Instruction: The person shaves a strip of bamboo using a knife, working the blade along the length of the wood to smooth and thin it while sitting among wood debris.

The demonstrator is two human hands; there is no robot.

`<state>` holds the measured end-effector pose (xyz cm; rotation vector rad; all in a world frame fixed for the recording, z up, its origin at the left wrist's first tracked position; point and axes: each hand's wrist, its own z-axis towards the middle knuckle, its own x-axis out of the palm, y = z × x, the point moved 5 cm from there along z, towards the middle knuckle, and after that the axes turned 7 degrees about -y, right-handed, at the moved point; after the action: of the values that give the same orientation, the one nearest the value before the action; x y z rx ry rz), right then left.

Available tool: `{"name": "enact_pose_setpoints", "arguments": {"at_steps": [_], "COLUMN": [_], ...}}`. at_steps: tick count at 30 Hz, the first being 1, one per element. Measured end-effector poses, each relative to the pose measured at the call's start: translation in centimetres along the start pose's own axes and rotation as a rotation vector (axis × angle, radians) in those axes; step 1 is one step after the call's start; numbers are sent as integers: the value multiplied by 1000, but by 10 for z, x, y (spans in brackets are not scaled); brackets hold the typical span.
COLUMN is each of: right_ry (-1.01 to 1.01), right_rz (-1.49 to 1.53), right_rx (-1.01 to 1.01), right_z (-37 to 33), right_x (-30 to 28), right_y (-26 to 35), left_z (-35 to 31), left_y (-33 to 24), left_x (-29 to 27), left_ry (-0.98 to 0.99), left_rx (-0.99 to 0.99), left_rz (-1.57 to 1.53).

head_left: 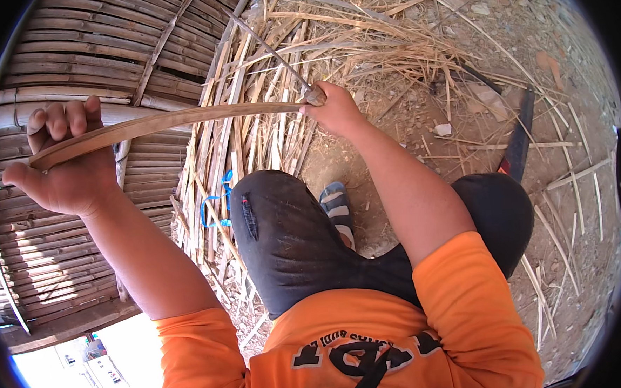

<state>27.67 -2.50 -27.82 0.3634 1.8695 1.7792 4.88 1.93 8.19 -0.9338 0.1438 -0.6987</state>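
Observation:
A long, bent bamboo strip [187, 117] spans the gap between my two hands. Its left end lies across the palm of my left hand [66, 161], the fingers curled up on its far side and the thumb sticking out to the left. My right hand [334, 110] is closed round the butt of a knife [275, 55], whose thin blade points away to the upper left. The strip's right end meets the fingers of that same hand; whether they pinch it too is hard to see.
A slatted bamboo wall or platform [100, 57] stands at my left. Split bamboo strips [243, 120] are piled in front, near a blue strap [216, 206]. To the right, a dark-bladed tool [523, 130] with a red and black handle lies among scattered slivers on bare earth.

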Motion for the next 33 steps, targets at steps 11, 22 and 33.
{"name": "enact_pose_setpoints", "arguments": {"at_steps": [11,22,33], "right_ry": [-178,118,133], "right_rz": [-107,-272,-392], "right_rx": [-188,368,297], "right_z": [-35,-58,-61], "right_x": [-86,-33,-31], "right_y": [130,-22,-46], "left_z": [61,72,67], "left_y": [33,41,38], "left_x": [9,-9,15], "left_ry": [18,93,228], "left_rx": [-74,-195,-243], "left_rz": [28,-105,-257]}}
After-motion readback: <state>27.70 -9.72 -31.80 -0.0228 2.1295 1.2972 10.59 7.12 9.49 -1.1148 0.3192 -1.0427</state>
